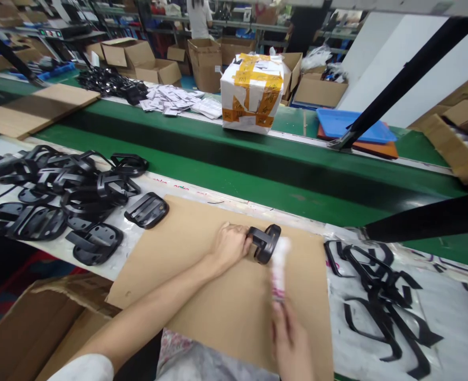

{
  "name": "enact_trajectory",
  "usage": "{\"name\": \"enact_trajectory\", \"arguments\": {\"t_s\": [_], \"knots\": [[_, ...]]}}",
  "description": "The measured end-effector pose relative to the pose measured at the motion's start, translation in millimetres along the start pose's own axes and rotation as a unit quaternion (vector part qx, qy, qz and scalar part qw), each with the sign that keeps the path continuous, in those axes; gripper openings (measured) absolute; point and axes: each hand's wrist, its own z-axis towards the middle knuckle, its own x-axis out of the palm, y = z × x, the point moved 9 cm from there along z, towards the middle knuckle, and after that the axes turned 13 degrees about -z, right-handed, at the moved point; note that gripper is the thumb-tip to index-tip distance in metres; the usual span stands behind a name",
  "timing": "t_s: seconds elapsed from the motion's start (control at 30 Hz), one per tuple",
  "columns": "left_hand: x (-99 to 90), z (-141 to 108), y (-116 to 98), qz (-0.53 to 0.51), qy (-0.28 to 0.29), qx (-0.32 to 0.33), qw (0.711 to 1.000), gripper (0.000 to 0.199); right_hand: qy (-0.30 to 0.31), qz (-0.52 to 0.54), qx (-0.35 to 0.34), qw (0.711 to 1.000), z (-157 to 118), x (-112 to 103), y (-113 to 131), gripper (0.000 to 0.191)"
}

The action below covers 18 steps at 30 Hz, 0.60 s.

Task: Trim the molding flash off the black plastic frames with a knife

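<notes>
The black plastic part [269,244], an oval plate with a raised strap-like bar, stands tilted on edge just right of the frame's centre. Beside its right edge, the white tool [278,270], pink-marked low down and motion-blurred, points up the frame.

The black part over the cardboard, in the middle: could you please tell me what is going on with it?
A person holds the black part with the left hand, over a sheet of cardboard. The right hand holds a white tool with its blurred end close beside the part; I cannot tell if they touch. More black parts are heaped at the left, and thin black pieces lie at the right.
</notes>
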Motion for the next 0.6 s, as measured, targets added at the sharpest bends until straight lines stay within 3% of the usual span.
{"name": "enact_trajectory", "arguments": {"t_s": [0.1, 0.2, 0.3, 0.43, 0.6], "knots": [[-1.2, 0, 1, 0.002, -0.001, -0.007, 1.000, 0.015, 0.042, -0.010, 0.017, 0.999, 0, 9, 0, 0.077], [-0.9, 0, 1, -0.002, 0.000, -0.006, 1.000, 0.016, 0.010, 0.001, 0.016, 1.000, -2, -4, -6, 0.073], [-0.6, -1, 1, -0.006, -0.005, -0.004, 1.000, 0.017, -0.016, -0.026, -0.031, 0.999, 0, -9, 0, 0.072], [0.1, 0, 1, -0.008, 0.004, -0.015, 1.000, 0.018, 0.046, -0.082, -0.062, 0.994, 11, -2, 14, 0.067], [-10.4, 2, 1, -0.064, 0.022, -0.015, 0.998, 0.025, -0.030, -0.126, -0.087, 0.988, 24, -49, 17, 0.065]]}}
